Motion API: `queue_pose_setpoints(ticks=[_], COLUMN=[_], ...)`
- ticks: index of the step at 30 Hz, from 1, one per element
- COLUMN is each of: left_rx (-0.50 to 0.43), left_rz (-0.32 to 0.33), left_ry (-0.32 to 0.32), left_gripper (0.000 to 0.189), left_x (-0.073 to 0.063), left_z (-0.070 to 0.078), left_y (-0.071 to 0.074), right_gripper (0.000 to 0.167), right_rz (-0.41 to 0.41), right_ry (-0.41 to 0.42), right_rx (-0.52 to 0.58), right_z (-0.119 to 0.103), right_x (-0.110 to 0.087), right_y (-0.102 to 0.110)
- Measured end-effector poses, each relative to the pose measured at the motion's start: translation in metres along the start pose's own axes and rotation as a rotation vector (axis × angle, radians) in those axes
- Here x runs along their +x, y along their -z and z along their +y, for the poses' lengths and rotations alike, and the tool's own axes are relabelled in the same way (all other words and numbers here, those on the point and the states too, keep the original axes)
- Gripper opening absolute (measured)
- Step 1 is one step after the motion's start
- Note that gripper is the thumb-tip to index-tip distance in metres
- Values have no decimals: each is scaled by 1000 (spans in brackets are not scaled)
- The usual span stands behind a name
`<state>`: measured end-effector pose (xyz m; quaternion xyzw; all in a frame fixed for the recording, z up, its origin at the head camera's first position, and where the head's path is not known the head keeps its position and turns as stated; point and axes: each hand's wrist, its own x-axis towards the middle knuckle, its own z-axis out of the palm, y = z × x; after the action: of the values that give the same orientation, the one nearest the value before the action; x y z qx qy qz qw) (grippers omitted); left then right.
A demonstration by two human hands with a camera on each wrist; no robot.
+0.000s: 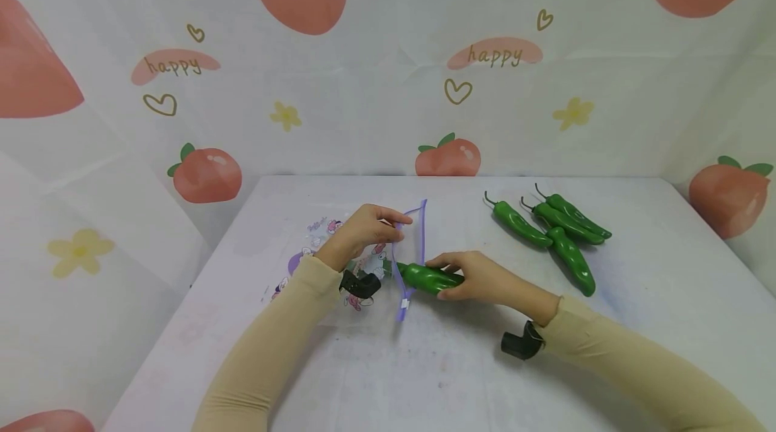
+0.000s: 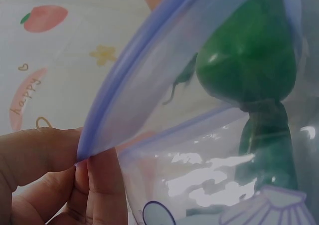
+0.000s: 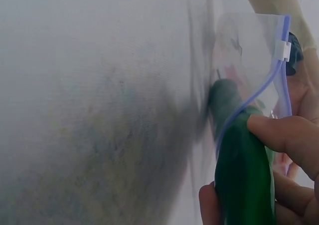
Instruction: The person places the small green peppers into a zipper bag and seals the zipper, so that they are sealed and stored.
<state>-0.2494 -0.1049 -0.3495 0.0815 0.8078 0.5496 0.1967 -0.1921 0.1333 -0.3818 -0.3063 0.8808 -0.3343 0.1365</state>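
Note:
My left hand point(image 1: 366, 228) pinches the purple zip edge point(image 2: 107, 103) of a clear slider bag point(image 1: 297, 261) between thumb and fingers, holding its mouth apart. My right hand point(image 1: 480, 275) grips a shiny green chili pepper point(image 1: 426, 278). Its stem end reaches through the bag's mouth, while the thick part stays outside in my fingers. Through the film, another green pepper point(image 3: 223, 103) shows inside the bag in the right wrist view. The white slider point(image 3: 282, 50) sits at the near end of the zip.
Several green chili peppers lie in a loose group at the back right of the white table point(image 1: 461, 378), among them a pepper point(image 1: 520, 224) set off to the left. A cloth backdrop point(image 1: 376, 95) printed with peaches, hearts and flowers stands behind the table.

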Motion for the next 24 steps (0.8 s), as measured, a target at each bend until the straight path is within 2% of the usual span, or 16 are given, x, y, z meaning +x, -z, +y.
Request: queue_pose_setpoints(ticks=[3,10,19,24], left_rx=[4,7,9,1], left_rz=[0,-4,-5,-2], left_ry=[-1,-7,-10,-13], left_gripper=[36,36,36,36], left_x=[0,1,1,1], left_z=[0,0,1,0], left_y=[0,1,0,-1], right_gripper=[47,47,47,49], right_rz=[-1,-9,-16,-11], right_ry=[17,-24,-2,-26], right_rx=[0,0,-1,24], right_z=[-1,-4,-9,-10], right_x=[2,5,8,10], right_y=[0,0,1,2])
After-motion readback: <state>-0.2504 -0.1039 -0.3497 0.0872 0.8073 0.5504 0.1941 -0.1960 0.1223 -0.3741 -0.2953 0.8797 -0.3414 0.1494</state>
